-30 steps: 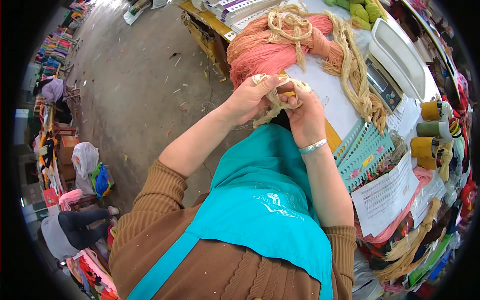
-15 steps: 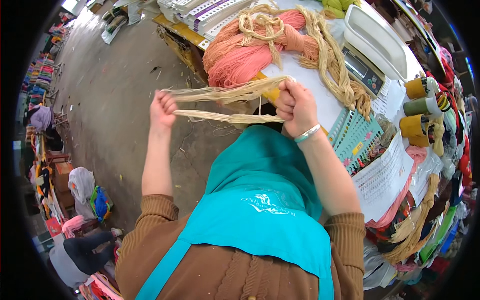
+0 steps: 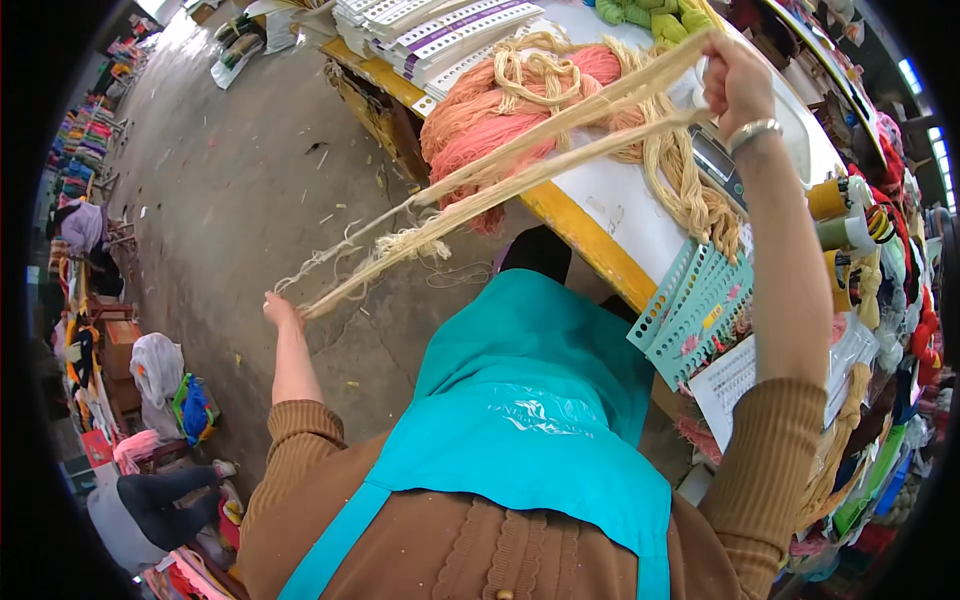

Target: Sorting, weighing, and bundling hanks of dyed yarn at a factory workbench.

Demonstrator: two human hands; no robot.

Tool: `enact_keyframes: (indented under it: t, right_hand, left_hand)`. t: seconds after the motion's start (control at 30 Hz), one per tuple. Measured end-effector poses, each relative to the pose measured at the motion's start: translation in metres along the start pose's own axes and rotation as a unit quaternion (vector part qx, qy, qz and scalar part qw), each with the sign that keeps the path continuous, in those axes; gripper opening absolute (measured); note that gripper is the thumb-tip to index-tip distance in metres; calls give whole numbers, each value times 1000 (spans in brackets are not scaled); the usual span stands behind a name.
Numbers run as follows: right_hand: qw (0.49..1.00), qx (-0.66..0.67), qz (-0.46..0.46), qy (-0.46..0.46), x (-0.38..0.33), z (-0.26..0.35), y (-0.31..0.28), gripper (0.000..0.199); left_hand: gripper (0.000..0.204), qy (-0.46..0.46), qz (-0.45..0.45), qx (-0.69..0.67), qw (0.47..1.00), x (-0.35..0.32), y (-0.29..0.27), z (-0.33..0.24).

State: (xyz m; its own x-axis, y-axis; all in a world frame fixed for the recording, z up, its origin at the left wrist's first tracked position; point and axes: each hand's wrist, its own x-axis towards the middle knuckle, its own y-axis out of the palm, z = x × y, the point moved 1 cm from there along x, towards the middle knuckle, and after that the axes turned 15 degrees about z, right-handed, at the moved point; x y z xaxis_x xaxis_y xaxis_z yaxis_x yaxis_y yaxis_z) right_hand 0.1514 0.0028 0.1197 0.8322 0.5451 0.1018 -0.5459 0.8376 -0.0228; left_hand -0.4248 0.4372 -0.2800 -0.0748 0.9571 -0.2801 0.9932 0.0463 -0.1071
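A looped skein of cream yarn (image 3: 530,180) is stretched slantwise between my two hands in two long strands. My left hand (image 3: 284,309), low and out to the left over the floor, is closed round one end. Higher up, above the table at the right, my right hand (image 3: 738,85) grips the other end in a fist. Loose, tangled threads hang off the skein near its left part. Behind it on the table lies a heap of pink and orange yarn (image 3: 480,115), with cream hanks (image 3: 665,165) on and beside it.
The yellow-edged table (image 3: 590,245) holds stacked punched cards (image 3: 440,35), green yarn (image 3: 660,15), a white tray (image 3: 795,120) and teal hole-punched cards (image 3: 700,310). Thread cones (image 3: 828,200) stand at the right. Another person (image 3: 150,510) is at the lower left, near shelves of coloured yarn.
My hands have moved far apart, the right one up and to the right, the left one down and left. The skein between them is now drawn out longer and slanted.
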Motion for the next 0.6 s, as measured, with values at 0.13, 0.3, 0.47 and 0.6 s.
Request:
enact_keyframes:
  t: [0.13, 0.3, 0.47, 0.6]
  right_hand:
    - [929, -344, 44, -127, 69, -14, -65, 23]
    - [567, -786, 77, -237, 51, 22, 4, 20]
    - [457, -867, 47, -195, 75, 24, -77, 19]
    - [402, -892, 7, -205, 80, 64, -153, 24]
  left_hand:
    - [45, 165, 30, 364, 916, -28, 43, -20]
    - [41, 160, 45, 583, 795, -68, 37, -39]
    - [28, 122, 88, 680, 718, -81, 21, -57]
    - [26, 84, 118, 690, 709, -74, -40, -53]
